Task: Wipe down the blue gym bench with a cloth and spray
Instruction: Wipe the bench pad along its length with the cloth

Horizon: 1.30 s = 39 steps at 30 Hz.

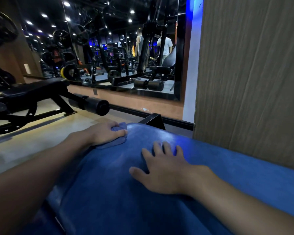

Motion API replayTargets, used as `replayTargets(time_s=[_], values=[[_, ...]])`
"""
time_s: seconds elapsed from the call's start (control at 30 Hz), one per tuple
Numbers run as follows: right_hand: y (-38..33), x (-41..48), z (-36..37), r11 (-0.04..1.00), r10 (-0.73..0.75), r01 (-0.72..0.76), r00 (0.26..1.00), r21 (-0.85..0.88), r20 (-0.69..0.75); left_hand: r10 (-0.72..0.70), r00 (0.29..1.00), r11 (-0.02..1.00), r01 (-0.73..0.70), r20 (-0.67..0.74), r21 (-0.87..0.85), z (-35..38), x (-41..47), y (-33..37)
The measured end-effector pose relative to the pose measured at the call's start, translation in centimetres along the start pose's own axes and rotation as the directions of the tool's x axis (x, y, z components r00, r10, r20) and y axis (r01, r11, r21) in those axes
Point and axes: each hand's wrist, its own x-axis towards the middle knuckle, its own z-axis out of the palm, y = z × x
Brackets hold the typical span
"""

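Closest on my feed the blue bench (109,192) fills the lower frame, its pad running from bottom left up toward the right, shiny, with a light patch near the far end. The right hand (166,172) lies flat on top of the pad, palm down, fingers straight and spread, thumb out to the left, holding nothing. Further along I see the left hand (105,133) at the pad's far left edge, fingers curled round a bunched blue cloth (116,142). The cloth is pressed against the pad, part of it sticking out below the hand and a bit showing past the knuckles. The hands are apart, the left one ahead and to the left of the right. Just past the pad's end a black metal bracket (153,118) pokes up; touching the pad or just behind it, I can't tell. On the right a wood-grain panel (244,82) stands just beside the bench's right edge. Left of the bench is pale floor (24,150). Beyond that stands a black workout bench (32,90) with a black foam roller (92,104) pointing my way, well apart from the blue one. The far wall holds a big mirror (126,48) showing racks, plates, ceiling spots and two people standing, too small for detail.
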Motion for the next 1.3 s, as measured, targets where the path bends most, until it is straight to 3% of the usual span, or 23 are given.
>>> replayTargets(time_s=[0.23,0.4,0.87,1.07,1.3], values=[[-0.7,0.7,1.4,1.000,0.016,-0.016,1.000,-0.004,-0.027,0.000,1.000,0.995,0.001,0.001,-0.101,0.8,3.1,1.4],[-1.0,-0.1,0.8,0.999,0.025,-0.025,1.000,0.023,-0.017,-0.014,1.000,0.992,0.016,0.023,-0.124,0.0,0.0,-0.9],[-4.3,-8.6,0.6,0.999,-0.047,0.047,0.999,-0.002,-0.017,-0.227,0.973,0.953,0.212,0.048,0.217,-3.5,-14.3,-2.2],[-5.5,-11.6,1.7,0.999,-0.006,0.005,0.999,0.038,0.039,-0.213,0.976,0.956,0.200,0.042,0.213,-4.1,-17.9,-2.9],[-5.8,-12.0,0.8,0.999,-0.006,0.011,0.994,-0.040,0.107,-0.174,0.985,0.979,0.172,0.009,0.110,-3.8,-19.1,-2.5]])
